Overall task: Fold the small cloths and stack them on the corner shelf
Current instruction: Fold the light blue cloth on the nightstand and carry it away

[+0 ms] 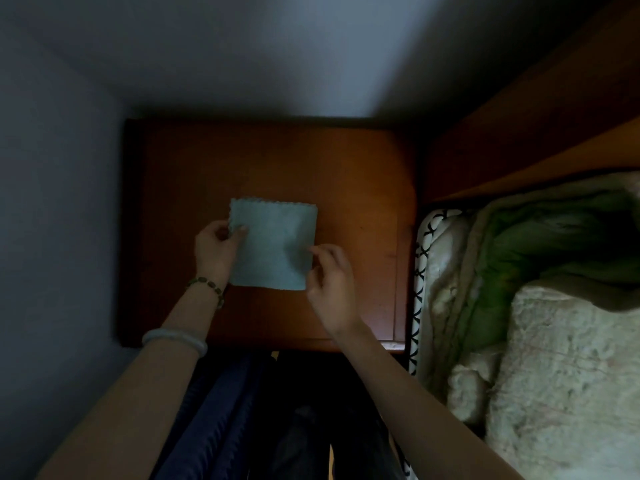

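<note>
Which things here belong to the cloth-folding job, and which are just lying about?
Part of the job:
- small cloth, held at its side edges by the left hand and right hand
- wooden corner shelf beneath it

Just lying about:
- pale quilt
- green blanket
- wooden headboard

All three are right of the shelf.

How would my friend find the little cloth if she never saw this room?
Look for the brown wooden shelf in the corner between the grey wall and the bed. The cloth lies in its middle, the left hand and the right hand pinching its sides. It is the only pale blue-green square there, with a wavy far edge.
</note>
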Motion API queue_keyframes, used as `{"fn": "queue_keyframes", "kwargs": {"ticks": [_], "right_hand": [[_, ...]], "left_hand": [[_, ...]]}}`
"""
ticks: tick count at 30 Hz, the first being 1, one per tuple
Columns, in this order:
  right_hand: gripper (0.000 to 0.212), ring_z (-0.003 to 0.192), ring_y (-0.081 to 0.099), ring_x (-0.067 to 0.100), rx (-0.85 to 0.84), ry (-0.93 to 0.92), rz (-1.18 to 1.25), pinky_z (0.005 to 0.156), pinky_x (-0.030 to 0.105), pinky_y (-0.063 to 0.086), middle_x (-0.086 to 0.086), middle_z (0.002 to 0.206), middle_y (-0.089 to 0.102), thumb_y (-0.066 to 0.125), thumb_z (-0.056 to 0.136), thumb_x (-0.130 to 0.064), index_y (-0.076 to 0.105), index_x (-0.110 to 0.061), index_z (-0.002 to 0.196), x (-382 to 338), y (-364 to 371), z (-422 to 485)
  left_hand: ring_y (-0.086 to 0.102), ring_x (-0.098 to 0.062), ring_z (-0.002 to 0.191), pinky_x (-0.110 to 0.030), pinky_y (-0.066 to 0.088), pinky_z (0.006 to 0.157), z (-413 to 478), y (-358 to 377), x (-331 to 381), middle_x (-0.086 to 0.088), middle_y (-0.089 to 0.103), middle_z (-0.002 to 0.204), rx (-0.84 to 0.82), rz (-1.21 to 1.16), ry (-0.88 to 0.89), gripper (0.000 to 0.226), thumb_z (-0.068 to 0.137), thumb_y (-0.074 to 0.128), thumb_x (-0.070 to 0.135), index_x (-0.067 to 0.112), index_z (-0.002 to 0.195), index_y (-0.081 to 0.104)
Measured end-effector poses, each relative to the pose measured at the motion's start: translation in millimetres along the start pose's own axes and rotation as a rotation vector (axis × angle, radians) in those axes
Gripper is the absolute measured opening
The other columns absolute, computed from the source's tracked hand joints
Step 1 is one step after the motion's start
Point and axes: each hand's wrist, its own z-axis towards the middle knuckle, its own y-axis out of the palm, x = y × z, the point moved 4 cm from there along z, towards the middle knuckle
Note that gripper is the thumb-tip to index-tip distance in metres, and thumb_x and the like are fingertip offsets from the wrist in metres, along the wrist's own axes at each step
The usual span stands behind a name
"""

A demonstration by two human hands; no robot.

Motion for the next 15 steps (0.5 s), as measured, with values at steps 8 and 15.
{"fn": "queue_keyframes", "kwargs": {"ticks": [8,15], "right_hand": [[0.052,0.140,0.024,0.034,0.027,-0.284,-0.373,0.116,0.048,0.020,0.027,0.146,0.036,0.055,0.082,0.004,0.047,0.003,0.133,-10,19,24],[0.057,0.144,0.025,0.028,-0.146,-0.429,-0.715,0.119,0.045,0.014,0.019,0.152,0.032,0.037,0.099,-0.034,0.033,-0.001,0.144,11,50,51]], "left_hand": [[0.060,-0.021,0.105,-0.027,0.045,0.080,-2,4,-4,-0.005,0.062,0.111,0.095,0.049,0.079,0.033,0.087,0.067,0.029,0.009,0.113,0.062],[0.036,-0.030,0.135,-0.047,0.029,0.112,-16,12,3,-0.016,0.039,0.147,0.148,0.571,0.632,0.050,0.099,0.044,0.029,0.007,0.143,0.034]]}}
